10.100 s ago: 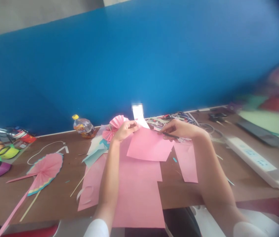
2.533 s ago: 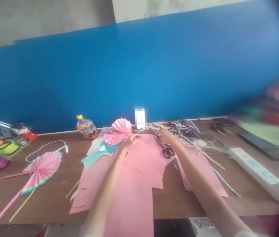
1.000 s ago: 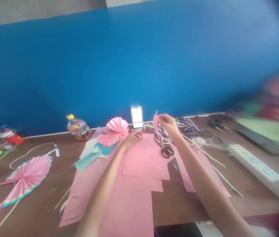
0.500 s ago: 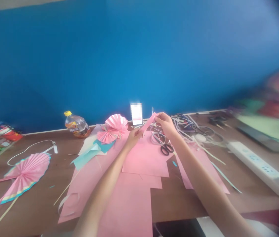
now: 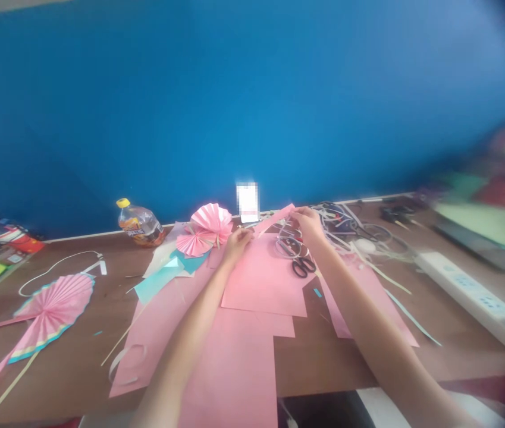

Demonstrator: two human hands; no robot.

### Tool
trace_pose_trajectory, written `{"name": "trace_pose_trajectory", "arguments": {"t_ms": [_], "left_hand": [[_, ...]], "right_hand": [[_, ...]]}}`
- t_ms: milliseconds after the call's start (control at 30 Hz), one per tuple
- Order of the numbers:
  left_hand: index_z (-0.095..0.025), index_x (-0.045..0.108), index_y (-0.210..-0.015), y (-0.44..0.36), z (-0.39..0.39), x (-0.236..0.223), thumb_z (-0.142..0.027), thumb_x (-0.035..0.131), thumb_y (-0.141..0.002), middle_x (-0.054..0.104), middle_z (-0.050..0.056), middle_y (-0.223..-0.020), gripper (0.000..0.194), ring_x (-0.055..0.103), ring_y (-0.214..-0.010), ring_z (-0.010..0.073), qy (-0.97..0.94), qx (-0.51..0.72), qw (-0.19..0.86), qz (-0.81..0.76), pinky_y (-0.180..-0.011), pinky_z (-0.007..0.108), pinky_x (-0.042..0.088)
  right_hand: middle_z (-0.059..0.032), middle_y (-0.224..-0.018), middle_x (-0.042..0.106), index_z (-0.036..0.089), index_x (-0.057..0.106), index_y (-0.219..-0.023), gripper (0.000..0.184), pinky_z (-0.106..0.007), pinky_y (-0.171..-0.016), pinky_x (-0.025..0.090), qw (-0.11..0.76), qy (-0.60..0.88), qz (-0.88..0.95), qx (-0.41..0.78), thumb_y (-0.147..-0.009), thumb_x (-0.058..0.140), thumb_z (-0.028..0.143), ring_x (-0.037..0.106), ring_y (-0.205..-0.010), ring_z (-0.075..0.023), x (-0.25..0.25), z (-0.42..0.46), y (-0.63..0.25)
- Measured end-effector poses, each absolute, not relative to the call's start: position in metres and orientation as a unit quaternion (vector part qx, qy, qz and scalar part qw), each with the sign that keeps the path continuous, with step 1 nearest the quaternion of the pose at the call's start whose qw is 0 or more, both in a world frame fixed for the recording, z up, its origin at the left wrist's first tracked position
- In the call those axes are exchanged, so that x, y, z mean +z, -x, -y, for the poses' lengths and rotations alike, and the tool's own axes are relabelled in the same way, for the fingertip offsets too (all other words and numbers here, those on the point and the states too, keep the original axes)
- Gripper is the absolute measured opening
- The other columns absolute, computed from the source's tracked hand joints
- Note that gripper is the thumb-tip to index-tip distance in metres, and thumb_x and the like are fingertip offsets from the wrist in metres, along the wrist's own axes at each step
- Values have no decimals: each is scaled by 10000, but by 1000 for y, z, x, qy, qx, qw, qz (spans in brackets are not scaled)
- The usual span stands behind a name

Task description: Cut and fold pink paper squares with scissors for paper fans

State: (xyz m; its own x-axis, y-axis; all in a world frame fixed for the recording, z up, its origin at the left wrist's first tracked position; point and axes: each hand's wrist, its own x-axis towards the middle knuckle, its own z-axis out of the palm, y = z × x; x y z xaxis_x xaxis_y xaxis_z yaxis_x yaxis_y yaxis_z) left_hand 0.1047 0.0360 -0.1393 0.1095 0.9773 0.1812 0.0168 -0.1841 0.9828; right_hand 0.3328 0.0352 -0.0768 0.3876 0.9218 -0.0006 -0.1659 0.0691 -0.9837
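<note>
My left hand (image 5: 237, 241) and my right hand (image 5: 308, 221) are both stretched far out over the brown table (image 5: 69, 356). Between them they pinch a narrow pink paper strip (image 5: 274, 217), the left at its lower end, the right at its upper end. Under the hands lies a pink paper sheet (image 5: 264, 279) on top of larger pink sheets (image 5: 234, 368). Black-handled scissors (image 5: 302, 264) rest on the paper just below my right hand. Pleated pink paper rosettes (image 5: 207, 227) sit left of my left hand.
A drink bottle (image 5: 140, 223) lies by the blue wall. A large pink fan with a coloured rim (image 5: 51, 309) lies at the left, with a white cable (image 5: 60, 267). Paper strips and cords (image 5: 354, 232) are heaped at the right, beside a white power strip (image 5: 470, 291).
My right hand picked a pink strip up from beside the scissors; my left hand then took its other end. Both hands now hold it a little lower and farther forward.
</note>
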Motion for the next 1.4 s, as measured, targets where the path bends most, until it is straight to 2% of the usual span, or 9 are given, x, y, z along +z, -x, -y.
{"name": "trace_pose_trajectory", "arguments": {"t_ms": [267,433,633,733,800,867,1000,1133,1400], "left_hand": [[-175,582,-1038,-102,-34,-138,-414,622,-784,652,47,-918,352,594,-755,103,-533,530,520,-406,-761,253,465],[-180,546,-970,-103,-31,-123,-395,587,-808,451,-56,-583,272,446,-526,70,-540,516,534,-396,-553,200,374],[-160,566,-890,-78,-23,-67,-450,553,-842,387,-53,-553,294,393,-500,70,-607,496,480,-393,-514,201,337],[-167,588,-952,-62,-15,-42,-460,585,-822,499,-26,-609,320,471,-543,82,-661,434,448,-418,-528,192,362],[-183,605,-1001,-52,-12,-35,-431,664,-760,603,5,-729,351,547,-608,95,-702,348,452,-426,-555,189,393],[-186,639,-969,-42,-13,-37,-368,774,-631,660,30,-805,407,598,-652,117,-736,232,467,-432,-568,191,415],[-190,664,-829,-27,-23,-57,-274,854,-419,667,1,-671,459,562,-495,113,-726,114,454,-505,-475,196,379],[-186,644,-780,-29,-30,-75,-267,844,-395,643,-16,-591,441,538,-422,122,-693,75,456,-553,-463,222,386],[-195,554,-563,-59,-26,-95,-146,831,-369,514,-20,-371,342,507,-349,184,-705,-1,387,-594,-459,286,398]], "right_hand": [[-50,-785,627,193,508,-854,184,-213,-561,523,701,563,205,388,-688,529,117,651,-748,-148,-78,-45,-363],[-60,-809,629,176,532,-889,196,-254,-576,538,613,563,286,475,-698,574,181,671,-724,-175,-60,-37,-353],[-50,-896,684,206,653,-925,236,-278,-645,488,260,530,725,356,-702,671,278,632,-744,-185,-41,-5,-317],[-35,-1010,686,268,667,-1008,300,-281,-696,471,70,479,814,323,-711,673,309,636,-829,-199,-40,7,-306],[-47,-1034,684,280,677,-1014,294,-287,-677,459,0,485,824,293,-726,660,337,637,-837,-212,-41,12,-303],[-72,-1048,683,273,684,-1020,288,-297,-643,448,-6,521,815,255,-750,631,358,638,-816,-225,-42,16,-303],[-111,-851,704,221,717,-905,223,-314,-594,424,-19,549,809,210,-792,559,331,632,-693,-225,-40,20,-306],[-126,-681,677,181,717,-728,169,-313,-586,426,-74,568,801,171,-751,578,273,638,-683,-242,-42,17,-307],[-148,-867,705,166,714,-904,281,-337,-621,456,-88,610,774,148,-626,682,192,657,-781,-286,-49,8,-315]]}}
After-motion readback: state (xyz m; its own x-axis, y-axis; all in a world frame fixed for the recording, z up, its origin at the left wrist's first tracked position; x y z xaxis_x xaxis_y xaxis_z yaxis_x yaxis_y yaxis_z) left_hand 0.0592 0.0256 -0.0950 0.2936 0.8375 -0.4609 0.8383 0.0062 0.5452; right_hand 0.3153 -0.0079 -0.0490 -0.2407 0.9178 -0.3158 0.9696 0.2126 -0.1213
